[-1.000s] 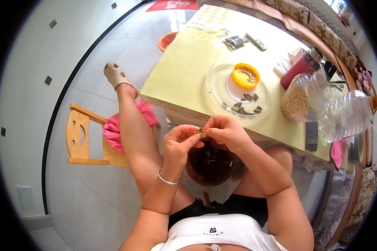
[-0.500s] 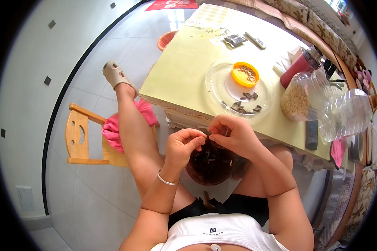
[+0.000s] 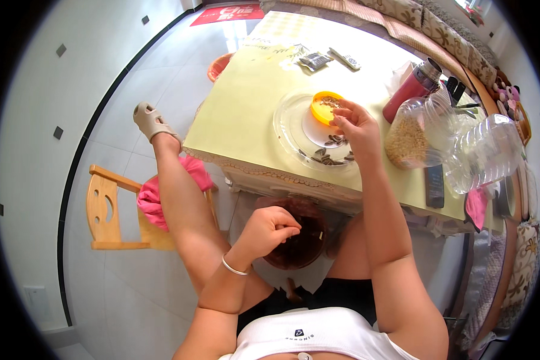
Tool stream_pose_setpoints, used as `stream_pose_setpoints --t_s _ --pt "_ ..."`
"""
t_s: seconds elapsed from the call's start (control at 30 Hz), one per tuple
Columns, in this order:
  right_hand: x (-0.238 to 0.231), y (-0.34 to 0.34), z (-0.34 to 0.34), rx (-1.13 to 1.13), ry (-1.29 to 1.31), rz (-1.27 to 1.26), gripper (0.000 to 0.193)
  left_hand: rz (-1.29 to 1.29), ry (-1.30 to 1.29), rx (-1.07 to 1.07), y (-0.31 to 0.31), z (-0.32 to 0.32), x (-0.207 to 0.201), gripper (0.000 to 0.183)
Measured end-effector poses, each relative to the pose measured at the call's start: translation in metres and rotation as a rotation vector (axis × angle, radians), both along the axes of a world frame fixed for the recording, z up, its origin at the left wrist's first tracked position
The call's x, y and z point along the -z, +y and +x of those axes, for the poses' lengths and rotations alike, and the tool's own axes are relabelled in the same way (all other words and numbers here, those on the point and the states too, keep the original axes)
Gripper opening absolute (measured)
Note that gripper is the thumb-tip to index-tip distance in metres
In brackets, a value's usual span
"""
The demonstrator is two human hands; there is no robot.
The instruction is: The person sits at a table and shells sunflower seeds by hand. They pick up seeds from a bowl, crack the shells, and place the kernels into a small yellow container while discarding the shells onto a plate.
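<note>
My right hand (image 3: 355,125) is over the right rim of a shallow yellow lid (image 3: 314,110), fingertips bent together; whatever they hold is too small to make out. Small shelled kernels (image 3: 328,102) lie in the lid, which rests on a clear round plastic tray (image 3: 284,133). Unshelled sunflower seeds (image 3: 325,158) are scattered on the tray's near side. Lower down, my left hand (image 3: 269,230), with a silver bangle on its wrist, is held in a pinch above a dark reddish-brown bin (image 3: 294,259). Its fingers hide anything between them. A few pale bits show inside the bin.
On the table (image 3: 234,126) stand a pink thermos (image 3: 407,96), a clear jar of grain (image 3: 411,141) and an empty clear bottle (image 3: 486,153). A black remote (image 3: 435,186), a white remote (image 3: 345,59) and a dark packet (image 3: 314,61) lie there too. A wooden chair (image 3: 102,207) is at left.
My right hand has left my left hand and moved up and forward to the yellow lid. The left hand has dropped slightly and stays over the bin. The view has shifted a little.
</note>
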State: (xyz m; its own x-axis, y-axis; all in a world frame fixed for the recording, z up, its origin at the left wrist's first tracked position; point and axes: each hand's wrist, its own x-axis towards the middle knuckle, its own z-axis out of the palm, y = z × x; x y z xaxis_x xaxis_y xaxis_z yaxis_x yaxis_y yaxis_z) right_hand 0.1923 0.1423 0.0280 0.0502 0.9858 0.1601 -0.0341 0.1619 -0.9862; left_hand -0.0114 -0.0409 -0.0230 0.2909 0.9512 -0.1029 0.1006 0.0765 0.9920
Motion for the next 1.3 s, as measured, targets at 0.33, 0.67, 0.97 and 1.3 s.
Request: stream_pose_setpoints --t_s 0.33,0.67,0.97,1.3 --pt "0.005 -0.019 0.007 0.037 -1.136 0.108 0.011 0.127 0.179 0.027 0.001 -0.003 -0.001 0.013" --pt "-0.012 -0.037 -0.007 -0.005 -0.945 0.174 0.008 0.209 -0.024 -0.300 0.000 -0.001 0.001 0.018" --pt "-0.010 -0.107 -0.050 -0.622 -0.608 0.107 0.010 0.599 0.220 -0.593 0.001 -0.001 -0.003 0.021" --pt "0.008 -0.107 -0.061 -0.595 -0.310 -0.262 0.009 0.697 0.371 -0.699 0.002 0.000 -0.006 0.018"
